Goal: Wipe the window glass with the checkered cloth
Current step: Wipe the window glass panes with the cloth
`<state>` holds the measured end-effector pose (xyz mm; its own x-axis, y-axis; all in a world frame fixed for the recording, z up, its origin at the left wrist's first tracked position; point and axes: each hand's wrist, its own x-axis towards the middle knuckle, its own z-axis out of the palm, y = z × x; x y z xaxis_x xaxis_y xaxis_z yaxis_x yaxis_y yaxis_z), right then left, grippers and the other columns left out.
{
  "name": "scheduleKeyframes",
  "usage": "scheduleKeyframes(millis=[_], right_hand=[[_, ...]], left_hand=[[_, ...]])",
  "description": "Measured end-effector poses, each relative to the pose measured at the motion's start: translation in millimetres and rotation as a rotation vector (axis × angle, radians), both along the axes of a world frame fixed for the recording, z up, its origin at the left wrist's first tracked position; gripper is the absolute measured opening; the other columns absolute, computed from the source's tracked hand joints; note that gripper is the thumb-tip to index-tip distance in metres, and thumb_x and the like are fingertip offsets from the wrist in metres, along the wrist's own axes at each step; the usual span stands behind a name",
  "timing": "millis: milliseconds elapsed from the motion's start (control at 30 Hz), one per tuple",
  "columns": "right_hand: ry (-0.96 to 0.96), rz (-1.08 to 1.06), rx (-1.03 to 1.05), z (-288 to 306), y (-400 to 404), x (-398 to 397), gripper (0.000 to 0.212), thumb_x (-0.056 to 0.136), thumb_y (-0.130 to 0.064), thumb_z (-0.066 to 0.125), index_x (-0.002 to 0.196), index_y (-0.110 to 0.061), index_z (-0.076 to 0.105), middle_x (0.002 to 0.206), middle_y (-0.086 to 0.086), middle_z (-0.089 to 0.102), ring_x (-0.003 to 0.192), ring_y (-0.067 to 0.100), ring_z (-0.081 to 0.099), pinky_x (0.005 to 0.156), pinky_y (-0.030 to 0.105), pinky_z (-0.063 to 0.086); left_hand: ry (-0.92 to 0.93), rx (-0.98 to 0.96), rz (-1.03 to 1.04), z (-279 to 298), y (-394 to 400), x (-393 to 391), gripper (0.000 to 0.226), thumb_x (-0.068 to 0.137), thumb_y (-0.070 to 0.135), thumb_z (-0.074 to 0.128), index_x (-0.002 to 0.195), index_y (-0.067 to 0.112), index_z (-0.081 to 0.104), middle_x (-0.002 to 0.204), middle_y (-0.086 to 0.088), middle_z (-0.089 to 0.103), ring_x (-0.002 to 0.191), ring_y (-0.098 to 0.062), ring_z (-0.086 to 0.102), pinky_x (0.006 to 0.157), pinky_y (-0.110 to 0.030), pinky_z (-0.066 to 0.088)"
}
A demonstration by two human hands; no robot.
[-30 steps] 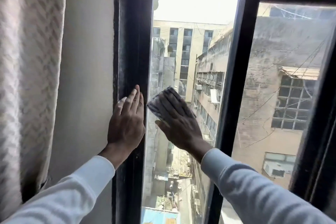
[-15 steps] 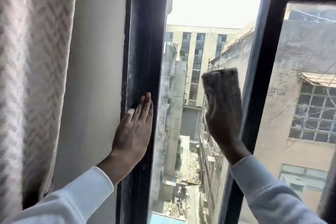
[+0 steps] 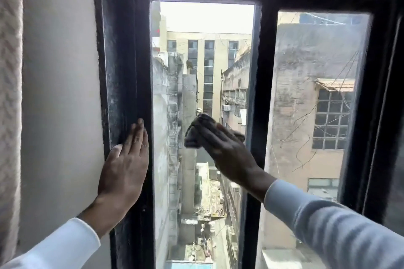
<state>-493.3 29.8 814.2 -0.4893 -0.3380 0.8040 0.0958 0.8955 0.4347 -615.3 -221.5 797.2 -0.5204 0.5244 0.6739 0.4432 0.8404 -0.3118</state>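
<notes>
The narrow left window glass (image 3: 203, 61) stands in a black frame (image 3: 124, 72). My right hand (image 3: 229, 155) presses the bunched checkered cloth (image 3: 196, 131) flat against this glass at mid height, fingers spread over it and pointing up-left. Only the cloth's left and top edges show past the fingers. My left hand (image 3: 124, 166) lies flat and open on the frame's left upright, fingers pointing up, holding nothing.
A black mullion (image 3: 262, 94) separates the left pane from a wider right pane (image 3: 317, 94). A white wall (image 3: 61, 94) and a patterned curtain (image 3: 9, 94) lie to the left. Buildings and an alley show through the glass.
My right hand has slid the cloth down and leftward from near the mullion to the pane's middle. The left hand stays on the frame. The view has shifted.
</notes>
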Motion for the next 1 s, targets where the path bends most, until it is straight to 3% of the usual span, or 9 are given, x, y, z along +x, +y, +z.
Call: scheduleKeyframes(millis=[67,133,267,400,467,600,767,900,1000], right_hand=[[0.158,-0.046,-0.215,45.5,17.8,-0.2,0.093,0.095,0.024,0.048,0.177,-0.017,0.032,0.188,0.009,0.025,0.176,0.028,0.022,0.145,0.034,0.008],[0.294,-0.093,-0.442,43.7,8.1,4.9,0.096,0.094,0.024,0.048,0.178,-0.017,0.028,0.19,0.008,0.018,0.177,0.026,0.016,0.146,0.033,0.009],[-0.079,0.116,-0.046,5.0,-35.2,-17.8,0.084,0.099,0.022,0.045,0.175,-0.012,0.034,0.187,0.011,0.024,0.177,0.027,0.017,0.143,0.047,0.024],[0.24,0.147,-0.262,105.9,-41.2,-50.4,0.08,0.103,0.021,0.046,0.174,-0.018,0.04,0.186,0.011,0.03,0.176,0.028,0.023,0.141,0.047,0.03],[0.35,0.114,-0.39,86.4,-45.1,-49.4,0.077,0.105,0.016,0.049,0.172,-0.023,0.044,0.186,0.008,0.029,0.177,0.027,0.019,0.142,0.048,0.029],[-0.216,0.144,0.27,-8.0,-39.9,-41.8,0.062,0.107,0.008,0.056,0.16,-0.023,0.061,0.178,0.008,0.047,0.171,0.027,0.031,0.141,0.046,0.023],[0.245,0.097,-0.369,28.4,-2.4,-35.5,0.089,0.102,0.018,0.052,0.173,-0.033,0.038,0.189,-0.001,0.02,0.178,0.022,0.014,0.139,0.055,0.036],[-0.198,0.165,0.09,-54.5,1.2,-12.8,0.068,0.105,0.009,0.055,0.165,-0.025,0.056,0.18,0.002,0.044,0.174,0.024,0.029,0.135,0.052,0.041],[-0.069,0.122,-0.074,-30.4,19.1,0.8,0.067,0.104,0.009,0.049,0.164,-0.021,0.057,0.177,0.003,0.049,0.17,0.024,0.037,0.133,0.053,0.044]], left_hand=[[-0.013,0.018,-0.004,-0.1,-0.1,2.1,0.094,0.109,0.01,0.053,0.168,-0.003,-0.019,0.176,-0.023,-0.032,0.173,-0.028,-0.001,0.128,-0.038,0.035],[-0.043,0.028,-0.01,0.1,1.1,5.3,0.095,0.108,0.008,0.055,0.169,-0.003,-0.018,0.176,-0.023,-0.032,0.172,-0.028,-0.001,0.126,-0.037,0.039],[-0.112,0.119,-0.077,1.5,8.1,10.9,0.09,0.101,-0.013,0.044,0.17,-0.004,-0.013,0.177,-0.022,-0.03,0.172,-0.028,0.0,0.119,-0.033,0.049],[-0.13,0.249,-0.181,-4.1,12.7,7.5,0.09,0.103,-0.012,0.052,0.172,-0.001,-0.005,0.18,-0.017,-0.025,0.172,-0.027,0.0,0.137,-0.034,0.027],[-0.146,0.281,-0.244,-1.8,5.2,5.3,0.098,0.102,-0.007,0.062,0.173,0.003,-0.004,0.181,-0.011,-0.024,0.173,-0.022,0.0,0.138,-0.029,0.018],[-0.19,0.326,-0.35,-0.2,-1.1,2.6,0.095,0.096,-0.023,0.05,0.174,0.008,0.005,0.184,-0.004,-0.016,0.172,-0.019,0.002,0.138,-0.032,0.021],[-0.17,0.37,-0.351,-1.5,2.4,1.3,0.099,0.097,-0.016,0.062,0.175,0.01,0.006,0.184,-0.001,-0.013,0.172,-0.017,0.004,0.136,-0.026,0.016],[-0.178,0.424,-0.358,6.5,5.2,4.8,0.087,0.094,-0.023,0.055,0.171,0.004,0.024,0.184,-0.004,0.012,0.171,-0.023,0.018,0.136,-0.031,0.017],[-0.166,0.454,-0.35,9.3,6.6,6.0,0.081,0.09,-0.028,0.053,0.165,-0.004,0.037,0.178,-0.013,0.031,0.167,-0.03,0.032,0.135,-0.037,0.025]])
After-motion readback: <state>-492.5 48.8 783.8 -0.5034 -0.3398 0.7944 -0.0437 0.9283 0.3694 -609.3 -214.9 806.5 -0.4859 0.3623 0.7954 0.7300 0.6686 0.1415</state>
